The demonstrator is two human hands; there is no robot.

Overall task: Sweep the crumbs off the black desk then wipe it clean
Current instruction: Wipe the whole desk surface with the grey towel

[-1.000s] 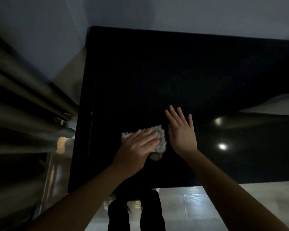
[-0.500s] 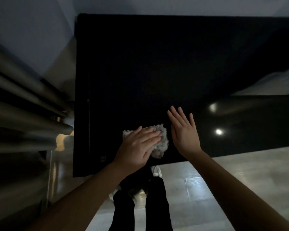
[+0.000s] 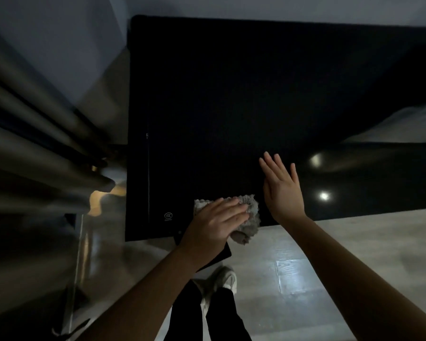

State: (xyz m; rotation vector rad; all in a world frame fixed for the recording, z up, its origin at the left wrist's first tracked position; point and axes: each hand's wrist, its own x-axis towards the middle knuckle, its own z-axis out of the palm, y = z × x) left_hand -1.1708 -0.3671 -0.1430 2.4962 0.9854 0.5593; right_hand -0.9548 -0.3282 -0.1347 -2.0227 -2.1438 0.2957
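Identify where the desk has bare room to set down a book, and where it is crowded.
The black desk is bare from its far edge down to the hands. The near edge is crowded: left hand on the grey cloth, right hand beside it.

A glossy black desk (image 3: 231, 99), dark and bare across its far side. A crumpled grey cloth (image 3: 251, 212) lies at its near edge, partly hanging over.

glossy black desk (image 3: 231, 94), nubbly cloth (image 3: 251, 212)

Left hand (image 3: 215, 221) flat on a fluffy grey cloth (image 3: 250, 219) at the near edge of the black bench (image 3: 231, 107), right hand (image 3: 282, 190) spread flat beside it
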